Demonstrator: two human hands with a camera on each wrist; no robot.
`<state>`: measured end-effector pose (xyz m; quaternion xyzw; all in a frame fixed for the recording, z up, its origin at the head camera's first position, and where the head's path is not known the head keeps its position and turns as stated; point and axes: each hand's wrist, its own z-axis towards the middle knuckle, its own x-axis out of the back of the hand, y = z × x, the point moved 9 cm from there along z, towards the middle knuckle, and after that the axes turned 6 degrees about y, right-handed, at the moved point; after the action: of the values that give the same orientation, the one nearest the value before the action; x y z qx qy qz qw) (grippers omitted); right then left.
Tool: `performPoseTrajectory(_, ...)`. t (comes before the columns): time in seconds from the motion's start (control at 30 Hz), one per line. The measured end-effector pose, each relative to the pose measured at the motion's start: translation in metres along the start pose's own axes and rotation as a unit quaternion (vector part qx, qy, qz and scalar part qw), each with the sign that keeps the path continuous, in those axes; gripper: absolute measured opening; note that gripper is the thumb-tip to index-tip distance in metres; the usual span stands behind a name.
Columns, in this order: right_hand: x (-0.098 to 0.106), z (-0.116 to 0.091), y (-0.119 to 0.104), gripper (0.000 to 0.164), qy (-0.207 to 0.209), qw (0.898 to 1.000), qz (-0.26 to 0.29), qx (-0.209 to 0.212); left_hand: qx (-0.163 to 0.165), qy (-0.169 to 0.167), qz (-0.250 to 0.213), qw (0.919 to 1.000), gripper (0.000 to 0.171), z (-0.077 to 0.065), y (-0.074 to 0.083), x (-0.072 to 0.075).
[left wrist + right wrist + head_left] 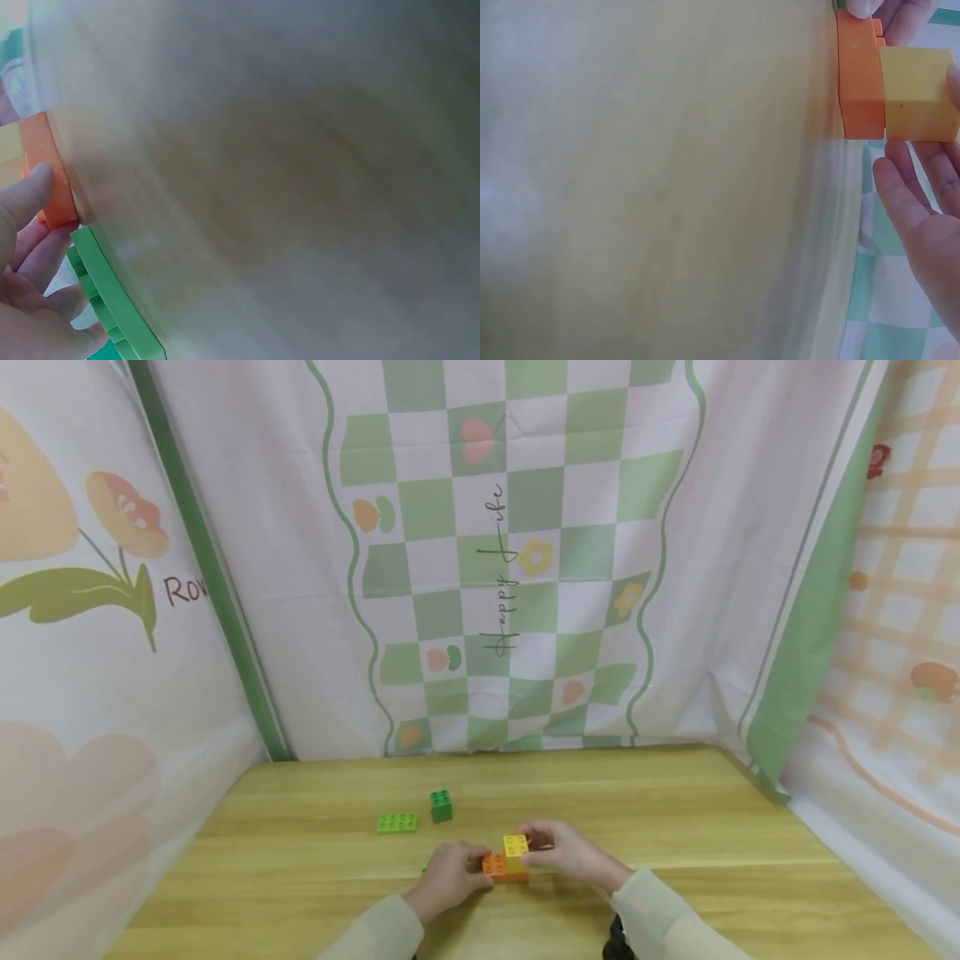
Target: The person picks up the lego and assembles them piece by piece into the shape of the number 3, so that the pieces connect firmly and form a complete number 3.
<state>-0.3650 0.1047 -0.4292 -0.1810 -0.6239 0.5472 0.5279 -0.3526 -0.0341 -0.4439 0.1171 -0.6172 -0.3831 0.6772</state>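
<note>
A flat orange building brick (506, 876) lies on the wooden table, its left end pinched between the thumb and fingers of my left hand (448, 878). On its right half sits a taller yellow brick (516, 850), studs up. My right hand (567, 852) holds that yellow brick from the right, thumb at the near side and fingers behind. In the right wrist view the yellow brick (919, 94) meets the orange brick (860, 82) with no clear gap. The left wrist view shows a green brick (116, 300) close beside my left fingers, mostly hidden by the hand in the head view.
Further back on the table (300, 877) lie a flat light green brick (397, 823) and, right of it, a taller dark green brick (441, 806). A black object (617, 942) shows at the right sleeve. Patterned cloth (510, 568) hangs behind the table and at both sides.
</note>
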Motion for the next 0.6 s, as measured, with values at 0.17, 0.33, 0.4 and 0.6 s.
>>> performPoseTrajectory(0.17, 0.0001, 0.0006, 0.0033, 0.037, 0.003, 1.0, 0.001, -0.002, -0.002, 0.003, 0.003, 1.0, 0.04, -0.0002, 0.0006, 0.0008)
performPoseTrajectory(0.33, 0.0004, 0.0012, 0.0067, 0.039, 0.004, 1.0, 0.01, -0.007, -0.002, 0.003, 0.004, 1.0, 0.04, 0.0001, 0.0002, 0.0003)
performPoseTrajectory(0.4, 0.0005, 0.0012, 0.0082, 0.039, 0.003, 1.0, 0.015, -0.012, -0.004, 0.003, 0.007, 1.0, 0.04, 0.0003, 0.0001, 0.0)
performPoseTrajectory(0.6, 0.0011, 0.0004, 0.0095, 0.042, -0.002, 1.0, 0.017, -0.02, -0.008, 0.007, 0.017, 0.9998, 0.04, 0.0003, 0.0003, -0.0001)
